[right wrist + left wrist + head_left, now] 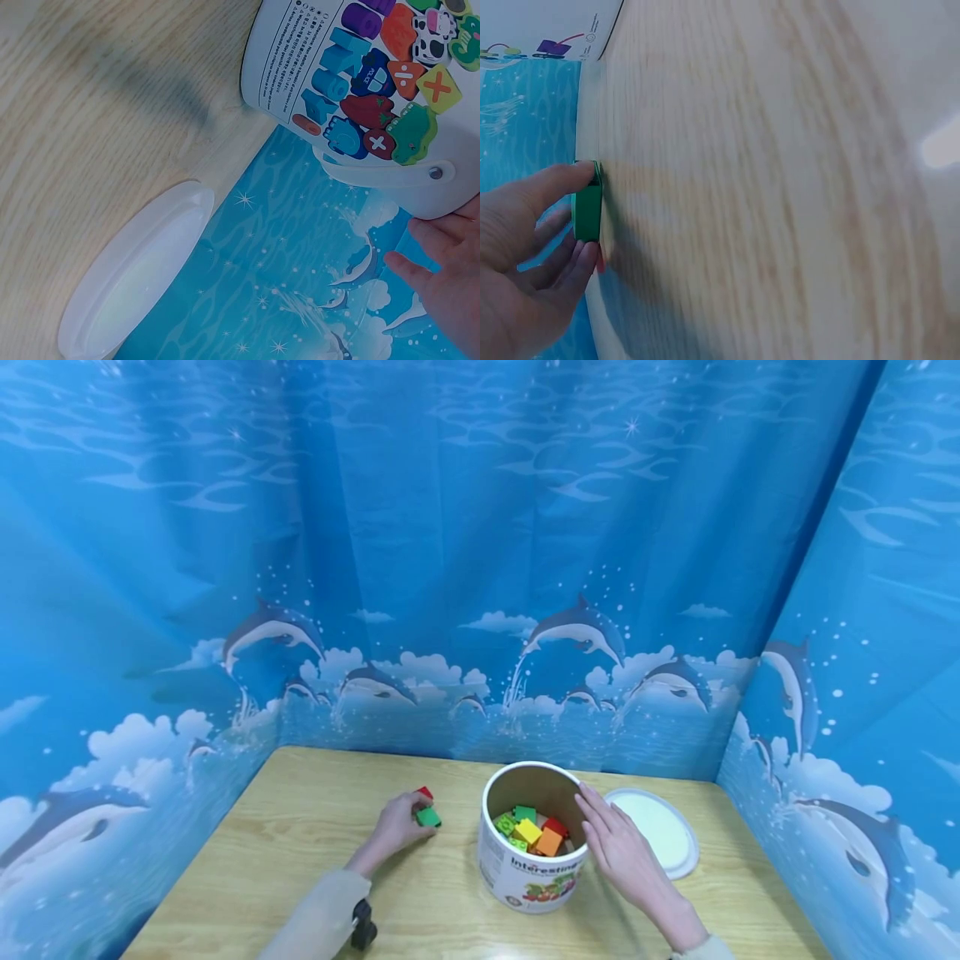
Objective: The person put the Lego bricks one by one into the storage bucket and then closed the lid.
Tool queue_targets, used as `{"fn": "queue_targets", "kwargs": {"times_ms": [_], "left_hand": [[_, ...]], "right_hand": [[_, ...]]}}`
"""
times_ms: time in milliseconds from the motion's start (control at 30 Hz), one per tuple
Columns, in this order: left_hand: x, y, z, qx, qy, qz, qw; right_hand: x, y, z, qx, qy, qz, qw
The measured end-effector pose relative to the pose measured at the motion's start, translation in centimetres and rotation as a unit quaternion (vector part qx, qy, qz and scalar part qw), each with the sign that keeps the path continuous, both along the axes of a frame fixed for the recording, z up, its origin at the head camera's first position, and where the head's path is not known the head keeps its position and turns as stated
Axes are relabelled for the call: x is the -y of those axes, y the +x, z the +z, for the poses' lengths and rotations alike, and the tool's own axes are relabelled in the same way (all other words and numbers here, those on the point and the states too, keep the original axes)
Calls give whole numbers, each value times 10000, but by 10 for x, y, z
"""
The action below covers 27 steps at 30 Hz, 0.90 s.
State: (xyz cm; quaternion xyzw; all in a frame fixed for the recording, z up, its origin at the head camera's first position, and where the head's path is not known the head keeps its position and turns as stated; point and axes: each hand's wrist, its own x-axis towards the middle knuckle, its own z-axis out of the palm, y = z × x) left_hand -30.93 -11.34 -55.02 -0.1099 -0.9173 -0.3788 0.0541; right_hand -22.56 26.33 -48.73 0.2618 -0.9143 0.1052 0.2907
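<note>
My left hand (402, 821) pinches a green toy block (429, 817) at the table surface, left of the bucket. In the left wrist view, the thumb and fingertips press opposite ends of the green block. Just behind it lies a red block (424, 792), partly hidden by the fingers. A white printed bucket (534, 885) stands upright, holding several coloured blocks, among them a yellow block (527, 832) and an orange block (548, 842). My right hand (618, 852) rests with fairly straight fingers against the bucket's right rim.
A round white lid (663, 831) lies on the wooden table (330, 793) to the right of the bucket. The bucket's white handle (375, 174) hangs down its side. A blue curtain (450, 568) printed with dolphins encloses the table's back and sides.
</note>
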Motion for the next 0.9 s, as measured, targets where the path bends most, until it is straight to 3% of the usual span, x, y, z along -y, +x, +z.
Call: {"fn": "queue_targets", "kwargs": {"times_ms": [133, 333, 567, 900], "left_hand": [[0, 2, 0, -77, -65, -11, 9999], [2, 5, 12, 213, 248, -75, 9994], [2, 8, 42, 328, 560, -150, 9978], [-6, 16, 84, -38, 546, -401, 9977]], "right_hand": [[0, 0, 0, -6, -5, 17, 10000], [0, 0, 0, -23, -9, 26, 10000], [0, 0, 0, -36, -41, 37, 10000], [0, 1, 0, -47, -29, 41, 10000]]}}
